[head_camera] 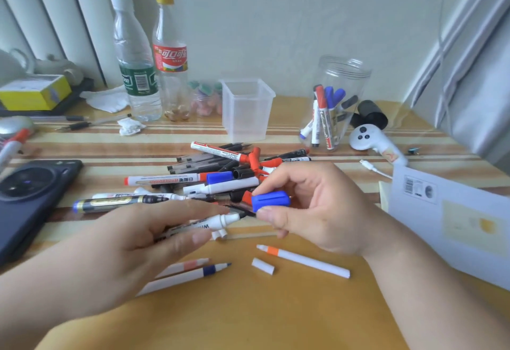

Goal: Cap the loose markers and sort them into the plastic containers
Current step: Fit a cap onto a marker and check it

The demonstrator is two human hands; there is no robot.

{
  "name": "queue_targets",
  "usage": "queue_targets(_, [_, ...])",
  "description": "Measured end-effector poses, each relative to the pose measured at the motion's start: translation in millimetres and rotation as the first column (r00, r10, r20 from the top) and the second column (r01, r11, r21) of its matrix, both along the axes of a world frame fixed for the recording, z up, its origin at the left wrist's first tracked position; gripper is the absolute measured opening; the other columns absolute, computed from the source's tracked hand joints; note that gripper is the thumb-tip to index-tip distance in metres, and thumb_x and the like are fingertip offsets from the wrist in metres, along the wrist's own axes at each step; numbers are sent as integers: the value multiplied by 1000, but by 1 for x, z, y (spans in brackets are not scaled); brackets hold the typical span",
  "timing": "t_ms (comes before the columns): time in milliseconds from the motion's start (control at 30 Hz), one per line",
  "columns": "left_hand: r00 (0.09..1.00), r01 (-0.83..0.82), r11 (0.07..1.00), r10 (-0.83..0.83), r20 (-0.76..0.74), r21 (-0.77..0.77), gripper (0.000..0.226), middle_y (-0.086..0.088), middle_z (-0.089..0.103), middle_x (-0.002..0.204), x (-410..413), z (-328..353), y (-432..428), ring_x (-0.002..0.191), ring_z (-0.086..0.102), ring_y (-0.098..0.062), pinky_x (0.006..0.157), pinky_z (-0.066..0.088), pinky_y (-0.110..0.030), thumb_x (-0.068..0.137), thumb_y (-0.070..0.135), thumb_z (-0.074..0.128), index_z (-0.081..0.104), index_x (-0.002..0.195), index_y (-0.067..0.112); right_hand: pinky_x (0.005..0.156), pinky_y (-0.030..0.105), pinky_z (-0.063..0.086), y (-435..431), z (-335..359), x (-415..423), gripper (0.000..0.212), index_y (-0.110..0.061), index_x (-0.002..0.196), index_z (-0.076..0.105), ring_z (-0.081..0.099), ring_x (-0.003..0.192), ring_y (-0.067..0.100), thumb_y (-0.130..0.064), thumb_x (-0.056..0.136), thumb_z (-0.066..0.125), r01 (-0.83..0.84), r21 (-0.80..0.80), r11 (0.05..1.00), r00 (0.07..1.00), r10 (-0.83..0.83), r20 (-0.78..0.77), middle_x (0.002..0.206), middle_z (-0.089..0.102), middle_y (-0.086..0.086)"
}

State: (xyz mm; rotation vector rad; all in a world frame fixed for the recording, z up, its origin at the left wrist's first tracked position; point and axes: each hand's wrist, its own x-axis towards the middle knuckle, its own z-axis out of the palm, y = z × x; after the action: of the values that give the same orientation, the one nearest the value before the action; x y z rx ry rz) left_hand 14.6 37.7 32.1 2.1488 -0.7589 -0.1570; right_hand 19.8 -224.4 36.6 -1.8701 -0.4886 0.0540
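My right hand (311, 206) pinches a blue cap (271, 201) between thumb and fingers, just right of an uncapped white whiteboard marker (212, 223). My left hand (132, 242) holds that marker's barrel, its tip pointing right toward the cap. Behind lies a pile of loose markers and caps (229, 173). A square clear container (246, 109) stands empty at the back. A round clear jar (335, 104) to its right holds several capped markers. Thin white pens (306, 261) and a white cap (262, 266) lie in front.
Two plastic bottles (149, 60) stand at the back left. A dark phone (30, 195) lies at the left. A white controller (372, 140), a cable and a white box (455, 220) sit at the right. The wooden table (248, 316) stretches toward me.
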Motion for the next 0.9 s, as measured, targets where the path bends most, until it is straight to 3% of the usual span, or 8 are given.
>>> queue_targets(100, [998,-36,997,33,47,61,28,22,71,94,4,0,7,94,65,-1,82,46,-13,85,66,50,61,110,59,48,36,52,-15,7,6,9,-6,89,68,59,61,30,-5,80,69,81,102,991,996,-85,31,74,66,14])
queue_targets(267, [965,-198,953,148,216,230,11,34,58,100,7,4,16,87,57,0,70,45,-17,85,49,66,63,95,47,36,23,34,-31,5,23,15,-10,81,61,50,53,26,4,82,65,317,279,906,948,-306,-82,69,61,24])
queue_targets(333, [958,-229,931,164,237,283,9,37,54,103,7,3,16,90,55,4,68,43,-13,85,46,70,65,92,45,36,22,33,-31,1,26,18,-5,83,58,47,51,23,11,88,63,375,204,904,927,-366,-82,68,56,30])
queue_targets(467, [950,-271,892,186,252,362,18,33,56,96,10,-2,15,93,53,8,70,41,-9,85,48,72,71,102,45,47,16,43,-27,-3,27,13,-5,87,61,55,55,12,6,86,69,391,-12,920,920,-391,-9,69,62,10])
queue_targets(600, [959,-267,850,186,216,453,22,32,51,91,12,-7,14,87,54,5,78,43,-13,89,49,68,69,110,47,72,29,54,-26,-4,25,20,-15,88,66,64,75,18,-2,80,78,371,-213,904,928,-358,100,83,70,4])
queue_targets(667, [960,-269,834,194,201,481,23,33,50,91,12,-8,13,89,54,4,81,47,-17,90,50,66,68,113,47,71,27,54,-24,-2,21,24,-23,85,67,64,76,12,-5,77,81,319,-319,893,948,-297,117,83,70,-4])
queue_targets(767, [957,-278,830,197,212,483,24,33,50,92,13,-8,13,92,54,1,84,46,-17,91,49,66,68,115,46,60,11,45,-17,-1,15,25,-30,81,70,59,63,0,-11,75,85,249,-443,861,968,-233,91,82,69,-12])
queue_targets(900, [956,-281,851,209,204,444,14,27,57,89,13,-1,19,86,57,1,71,42,-12,86,46,72,71,100,45,63,23,49,-10,-3,11,23,-37,82,68,58,63,7,-24,74,84,181,-582,793,982,-176,65,75,67,-10])
